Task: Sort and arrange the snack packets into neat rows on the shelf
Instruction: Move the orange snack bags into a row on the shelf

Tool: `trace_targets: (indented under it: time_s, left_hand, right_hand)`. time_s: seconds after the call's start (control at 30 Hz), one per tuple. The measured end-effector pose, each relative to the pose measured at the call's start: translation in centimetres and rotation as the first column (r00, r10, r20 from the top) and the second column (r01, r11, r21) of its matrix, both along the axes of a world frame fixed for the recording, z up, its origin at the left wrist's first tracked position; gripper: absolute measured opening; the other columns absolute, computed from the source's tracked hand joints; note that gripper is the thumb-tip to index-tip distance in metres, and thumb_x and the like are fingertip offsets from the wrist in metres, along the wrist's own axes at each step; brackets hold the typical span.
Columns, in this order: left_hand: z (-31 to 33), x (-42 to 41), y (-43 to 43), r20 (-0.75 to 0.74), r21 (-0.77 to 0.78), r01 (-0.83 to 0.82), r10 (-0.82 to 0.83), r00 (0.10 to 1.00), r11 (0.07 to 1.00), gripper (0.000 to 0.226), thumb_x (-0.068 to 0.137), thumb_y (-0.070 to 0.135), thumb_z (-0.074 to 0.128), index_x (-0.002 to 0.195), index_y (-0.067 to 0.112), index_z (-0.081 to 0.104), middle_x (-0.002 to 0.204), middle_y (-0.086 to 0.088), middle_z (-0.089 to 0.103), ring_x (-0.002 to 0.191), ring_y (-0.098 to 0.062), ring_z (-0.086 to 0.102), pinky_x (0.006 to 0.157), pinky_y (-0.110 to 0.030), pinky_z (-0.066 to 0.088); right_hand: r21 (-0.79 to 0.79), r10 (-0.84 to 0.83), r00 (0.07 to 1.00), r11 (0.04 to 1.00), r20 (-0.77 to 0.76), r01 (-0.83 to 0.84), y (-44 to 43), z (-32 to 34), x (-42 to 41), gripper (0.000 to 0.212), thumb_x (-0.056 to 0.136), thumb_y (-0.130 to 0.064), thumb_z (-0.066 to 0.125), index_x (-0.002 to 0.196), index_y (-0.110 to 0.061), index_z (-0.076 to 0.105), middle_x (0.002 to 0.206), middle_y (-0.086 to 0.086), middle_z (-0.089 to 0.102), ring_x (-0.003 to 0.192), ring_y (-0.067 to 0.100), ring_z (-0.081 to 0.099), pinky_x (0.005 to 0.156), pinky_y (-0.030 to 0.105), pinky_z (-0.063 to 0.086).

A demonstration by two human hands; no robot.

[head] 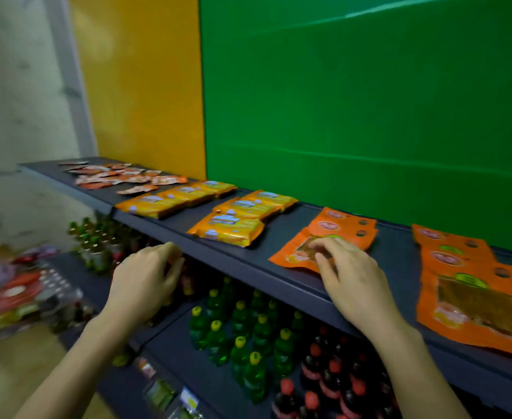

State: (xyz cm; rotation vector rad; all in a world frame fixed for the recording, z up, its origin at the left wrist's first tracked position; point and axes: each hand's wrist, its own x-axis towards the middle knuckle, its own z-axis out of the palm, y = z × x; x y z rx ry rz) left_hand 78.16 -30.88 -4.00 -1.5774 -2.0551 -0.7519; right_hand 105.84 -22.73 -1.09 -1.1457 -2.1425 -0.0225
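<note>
A dark shelf (248, 267) carries snack packets in groups. Several small red-orange sachets (118, 176) lie scattered at the far left. Two rows of yellow-orange packets (176, 199) (242, 219) overlap in the middle. An orange pouch stack (344, 229) lies right of them, and my right hand (348, 276) rests on its front pouch with fingers curled on it. Another row of orange pouches (472, 285) lies at the right. My left hand (147, 276) hovers by the shelf's front edge with loosely curled fingers, holding nothing.
Below the shelf stand green bottles with yellow caps (242, 334) and dark bottles with red caps (333, 379). More bottles (97, 240) stand at the left. A heap of mixed packets (15, 291) lies on the floor. Yellow and green panels back the shelf.
</note>
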Motion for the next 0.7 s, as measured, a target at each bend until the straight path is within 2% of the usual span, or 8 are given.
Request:
trace_targets:
  time_s: [0.1,0.2,0.33,0.43,0.53,0.63,0.7]
  left_hand:
    - [-0.8,-3.8,-3.1,-0.05,0.03,-0.078,0.079,0.996,0.997,0.013,0.08,0.021,0.058,0.082,0.011,0.068,0.074,-0.007,0.071,0.067,-0.032,0.068,0.047,-0.025,0.038]
    - [-1.8,-7.6,-6.1,-0.077,0.016,-0.143,0.144,0.987,0.99,0.016,0.076,0.022,0.055,0.08,0.011,0.066,0.068,-0.006,0.068,0.059,-0.029,0.066,0.045,-0.02,0.029]
    - [-3.6,-13.3,-9.2,-0.06,-0.022,-0.221,0.219,0.974,0.975,0.017,0.079,0.026,0.052,0.076,0.013,0.063,0.064,-0.001,0.065,0.055,-0.024,0.061,0.038,-0.027,0.037]
    - [-5.1,-17.7,-10.7,-0.055,-0.034,-0.263,0.261,0.964,0.964,0.016,0.08,0.026,0.056,0.075,0.013,0.064,0.063,0.0,0.065,0.053,-0.021,0.063,0.037,-0.018,0.027]
    - [-5.8,-22.6,-11.9,-0.084,-0.06,-0.297,0.291,0.953,0.953,0.01,0.075,0.021,0.073,0.082,0.015,0.068,0.064,0.002,0.068,0.054,-0.019,0.065,0.038,-0.018,0.031]
    - [-5.7,-28.0,-12.7,-0.089,-0.089,-0.32,0.313,0.946,0.943,0.01,0.079,0.028,0.065,0.079,0.018,0.065,0.066,0.002,0.067,0.057,-0.019,0.065,0.039,-0.024,0.04]
    - [-5.3,-31.3,-12.8,-0.095,-0.101,-0.318,0.309,0.946,0.943,0.009,0.079,0.026,0.069,0.078,0.018,0.064,0.068,0.001,0.068,0.059,-0.021,0.066,0.042,-0.026,0.042]
  right_hand:
    - [-0.015,0.15,0.989,0.989,-0.001,-0.15,-0.1,-0.8,-5.5,0.021,0.094,-0.022,0.047,0.11,-0.024,0.06,0.109,-0.007,0.063,0.106,0.016,0.057,0.086,0.032,0.044]
    - [-0.033,0.249,0.968,0.968,0.011,-0.249,-0.7,-1.6,-10.9,0.022,0.094,-0.025,0.046,0.113,-0.027,0.059,0.112,-0.011,0.062,0.109,0.012,0.055,0.087,0.028,0.043]
    - [-0.099,0.357,0.932,0.931,0.054,-0.351,-1.9,-2.9,-18.1,0.025,0.096,-0.03,0.042,0.119,-0.03,0.053,0.12,-0.016,0.056,0.115,0.006,0.049,0.084,0.022,0.039]
    - [-0.158,0.392,0.917,0.913,0.082,-0.376,-2.6,-4.1,-23.6,0.028,0.097,-0.033,0.04,0.123,-0.032,0.05,0.123,-0.018,0.054,0.116,0.005,0.05,0.082,0.021,0.039]
    - [-0.199,0.407,0.909,0.902,0.091,-0.384,-3.2,-5.0,-29.0,0.027,0.097,-0.034,0.039,0.122,-0.033,0.05,0.123,-0.018,0.054,0.114,0.005,0.051,0.081,0.021,0.041]
    - [-0.194,0.399,0.912,0.906,0.09,-0.377,-3.3,-5.3,-34.1,0.027,0.097,-0.035,0.039,0.121,-0.033,0.05,0.122,-0.017,0.054,0.113,0.006,0.051,0.078,0.02,0.038]
    - [-0.181,0.376,0.923,0.916,0.083,-0.357,-3.1,-5.1,-37.1,0.027,0.097,-0.034,0.039,0.121,-0.032,0.05,0.121,-0.017,0.054,0.114,0.006,0.051,0.08,0.02,0.039]
